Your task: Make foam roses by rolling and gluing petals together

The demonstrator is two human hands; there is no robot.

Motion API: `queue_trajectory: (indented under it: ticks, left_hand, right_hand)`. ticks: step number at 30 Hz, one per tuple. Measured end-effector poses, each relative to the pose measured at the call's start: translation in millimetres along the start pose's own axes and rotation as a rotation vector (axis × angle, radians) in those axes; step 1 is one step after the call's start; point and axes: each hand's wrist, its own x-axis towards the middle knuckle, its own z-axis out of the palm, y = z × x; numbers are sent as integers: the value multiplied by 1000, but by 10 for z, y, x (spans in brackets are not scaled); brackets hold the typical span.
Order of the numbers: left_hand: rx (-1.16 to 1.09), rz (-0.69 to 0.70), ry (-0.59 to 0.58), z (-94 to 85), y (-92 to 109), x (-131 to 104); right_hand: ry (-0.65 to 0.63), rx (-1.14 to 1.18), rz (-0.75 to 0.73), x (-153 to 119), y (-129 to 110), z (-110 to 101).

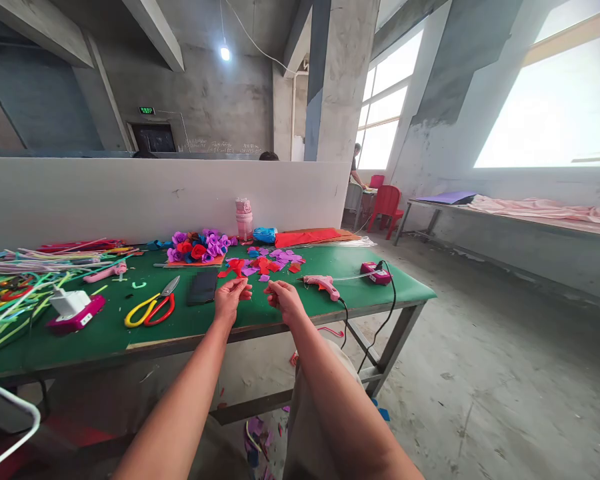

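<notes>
My left hand [230, 300] is closed in a pinch at the table's front. A red paper petal [237, 266] stands up at its fingertips and looks held there. Close by on the right, my right hand [285, 301] is also pinched, the two hands a little apart. Whatever sits between its fingers is too small to make out. Loose purple and red petals [284, 257] lie just beyond both hands. A pink glue gun [323, 285] rests to the right of my right hand. Left of my left hand are a dark phone-like slab [203, 287] and scissors with yellow and red handles [155, 308].
Paper flowers [197, 248] are bunched at the back beside a pink bottle [244, 219]. Coloured sticks [25, 273] pile up at left, near a magenta power socket [77, 315]. Another socket [377, 273] has a black cord. A white partition [170, 193] stands behind; a person [356, 167] works far right.
</notes>
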Motion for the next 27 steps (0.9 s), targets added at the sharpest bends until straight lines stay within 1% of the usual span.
queue_trajectory:
  ticks: [6, 10, 12, 15, 17, 18, 20, 22, 24, 27]
  left_hand:
    - [33, 4, -10, -2, 4, -4]
    - [62, -6, -75, -5, 21, -18]
    - [85, -20, -142, -2, 34, -33]
    - [125, -48, -248, 11, 62, -64]
    - [152, -70, -308, 22, 88, -88]
    - [165, -81, -333, 28, 102, -100]
    - [187, -100, -374, 39, 129, -122]
    - [201, -114, -402, 46, 152, -139]
    - [208, -124, -419, 50, 165, -147]
    - [207, -133, -431, 51, 167, -146]
  right_hand:
    - [-6, -58, -12, -11, -5, 14]
    - [5, -126, -76, 1, -7, 9]
    - [55, -213, -168, 15, -38, -20]
    - [159, -541, -443, 33, -123, -96]
    - [175, -764, -615, 36, -177, -149]
    - [163, -833, -668, 36, -197, -170]
    - [129, -944, -746, 35, -218, -196]
    - [100, -1050, -793, 41, -214, -202]
    - [87, -1143, -809, 56, -197, -194]
    - [114, -1238, -811, 87, -172, -175]
